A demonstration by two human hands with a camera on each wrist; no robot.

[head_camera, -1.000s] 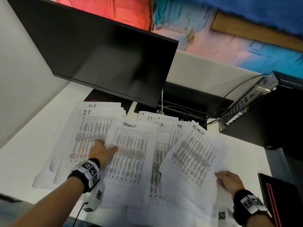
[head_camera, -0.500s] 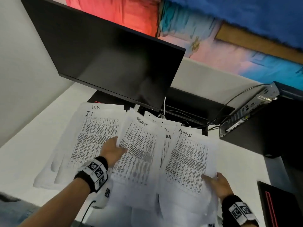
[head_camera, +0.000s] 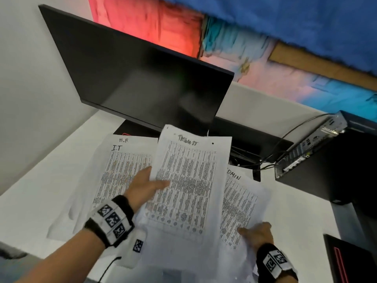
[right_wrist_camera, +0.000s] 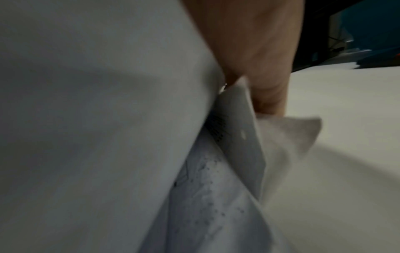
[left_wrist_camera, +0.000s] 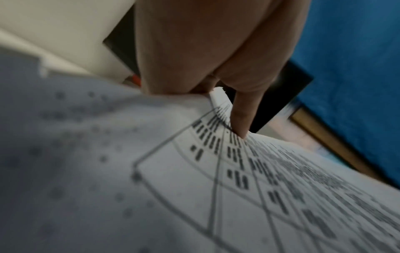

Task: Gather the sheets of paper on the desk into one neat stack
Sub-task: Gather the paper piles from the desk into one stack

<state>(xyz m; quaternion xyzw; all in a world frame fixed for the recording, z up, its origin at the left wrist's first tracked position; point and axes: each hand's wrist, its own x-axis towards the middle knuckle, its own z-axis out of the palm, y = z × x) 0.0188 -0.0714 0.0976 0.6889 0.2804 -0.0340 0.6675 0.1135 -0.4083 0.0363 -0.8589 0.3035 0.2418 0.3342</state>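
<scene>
Two hands are seen at the near edge of the white counter (head_camera: 30,193), each engaged with printed sheets. The left hand (head_camera: 142,186) is closed on a raised sheet headed in handwriting (head_camera: 189,180), its thumb laid across the printed table and the other fingers hidden beneath the paper; in the left wrist view the thumb (left_wrist_camera: 240,119) is pressed onto the sheet's edge. The right hand (head_camera: 256,233) is held at the lower corner of the sheet marked ADMIN (head_camera: 240,199), and in the right wrist view its fingers (right_wrist_camera: 268,101) are pinched on a bunched paper corner. Further sheets are overlapped under both of these. To the left, flat on the counter, the sheet marked I.T (head_camera: 122,170) is laid over the sheet marked H.R (head_camera: 130,139), with only its top strip shown. Behind the papers a dark monitor (head_camera: 142,78) is stood, and at the far right a small desktop computer (head_camera: 310,148) with cables (head_camera: 293,129) is placed.
</scene>
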